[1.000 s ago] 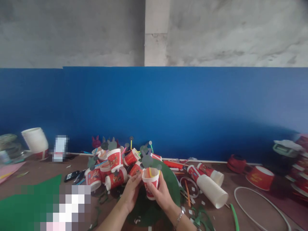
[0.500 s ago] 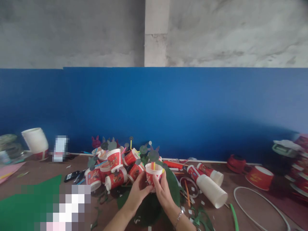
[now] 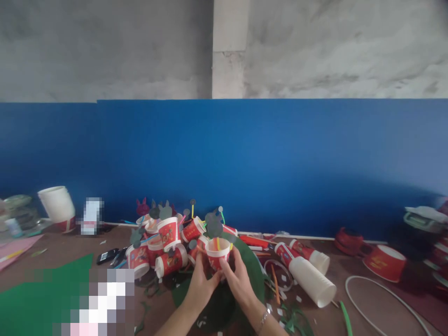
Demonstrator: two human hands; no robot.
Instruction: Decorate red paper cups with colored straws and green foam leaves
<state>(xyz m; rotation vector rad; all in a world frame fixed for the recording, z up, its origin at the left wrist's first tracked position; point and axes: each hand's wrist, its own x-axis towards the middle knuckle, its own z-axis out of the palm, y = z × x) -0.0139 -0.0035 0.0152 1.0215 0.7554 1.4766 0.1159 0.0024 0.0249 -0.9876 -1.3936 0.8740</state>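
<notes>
Here, the left hand (image 3: 199, 290) and the right hand (image 3: 242, 285) are clamped on the upright paper cup (image 3: 214, 262), over the green disc (image 3: 252, 276) before the tabletop's far edge (image 3: 315, 237), and their pressure should be light and equal, so that the cup does not bend.

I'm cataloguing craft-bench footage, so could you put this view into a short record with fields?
left hand: on the held cup
right hand: on the held cup; bracelet at the wrist
held cup: red and white, open end up
above its rim: dark eared cutout
left of it: pile of decorated cups
right of it: nested white cups, lying down
beneath: round green sheet
background: blue panel
</notes>
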